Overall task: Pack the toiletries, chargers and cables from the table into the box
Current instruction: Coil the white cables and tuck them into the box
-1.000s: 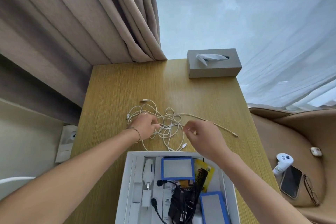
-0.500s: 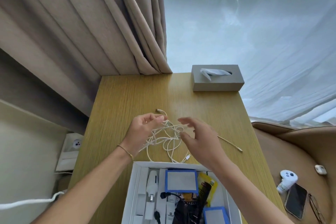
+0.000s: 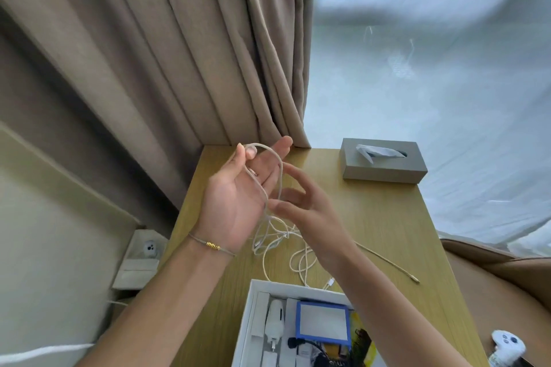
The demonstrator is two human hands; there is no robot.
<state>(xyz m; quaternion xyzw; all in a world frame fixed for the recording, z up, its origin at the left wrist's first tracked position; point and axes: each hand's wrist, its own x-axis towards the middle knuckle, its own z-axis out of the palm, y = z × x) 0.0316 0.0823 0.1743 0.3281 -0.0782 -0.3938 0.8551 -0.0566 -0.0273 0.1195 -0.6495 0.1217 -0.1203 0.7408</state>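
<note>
Head view showed the left hand (image 3: 238, 205) raised palm-up at the centre of the frame, its thumb and forefinger pinched on a loop of the beige cable (image 3: 275, 185), while the other fingers stayed spread and straight. The loop arched over the palm and dropped along the inner side of the hand. Just right of it, the right hand (image 3: 316, 217) hovered with its fingers loosely parted, the fingertips (image 3: 272, 205) touching or nearly touching the hanging strand; whether they truly gripped it could not be told. Below both hands the cable ran down into a tangle of white cables (image 3: 293, 253) lying on the wooden table (image 3: 387, 217), and one beige end trailed off toward the lower right, its plug (image 3: 414, 279) resting flat near the table's right edge. A thin bracelet (image 3: 213, 245) with gold beads circled the left wrist. At the bottom centre stood the open white box (image 3: 253, 301), holding a white charger (image 3: 274, 322), a blue-framed case (image 3: 323, 322), a yellow packet (image 3: 362, 340) and some black cables (image 3: 325, 359). A grey tissue box (image 3: 384, 164) sat at the far right corner of the table. Beige curtains (image 3: 179, 53) filled the upper left, sheer white drapes the upper right. A white controller (image 3: 507, 348) lay in the lower right corner.
</note>
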